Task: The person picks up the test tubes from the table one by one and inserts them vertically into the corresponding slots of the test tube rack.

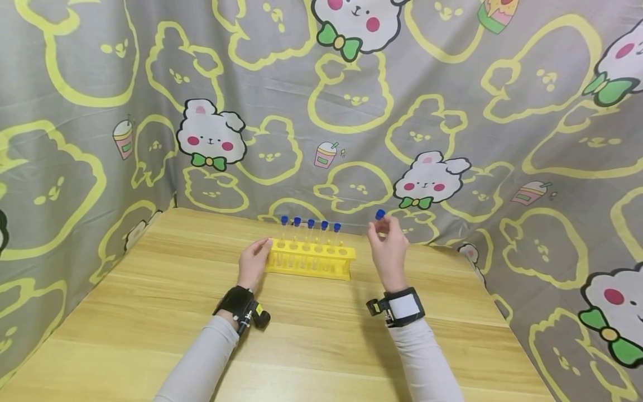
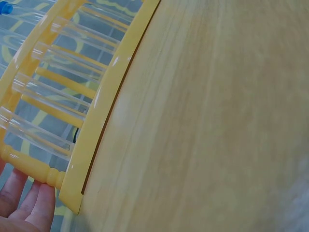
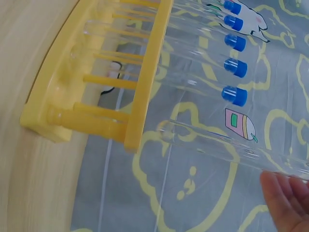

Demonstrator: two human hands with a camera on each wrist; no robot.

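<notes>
A yellow test tube rack (image 1: 310, 260) stands on the wooden table (image 1: 311, 346) and holds several clear tubes with blue caps (image 1: 311, 224). My left hand (image 1: 260, 249) rests with straight fingers against the rack's left end; its fingertips (image 2: 26, 208) show beside the rack's corner post (image 2: 50, 176). My right hand (image 1: 380, 228) is raised just right of the rack and pinches one more blue-capped test tube (image 1: 380, 215) near its top. In the right wrist view this held tube (image 3: 217, 143) hangs free beside the rack's right end (image 3: 140, 82), with my fingers (image 3: 289, 198) on it.
A grey curtain printed with yellow outlines and white rabbits (image 1: 427, 178) encloses the table at the back and both sides. The rack's rightmost hole (image 1: 344, 252) has no tube in it. Bare table lies in front of the rack.
</notes>
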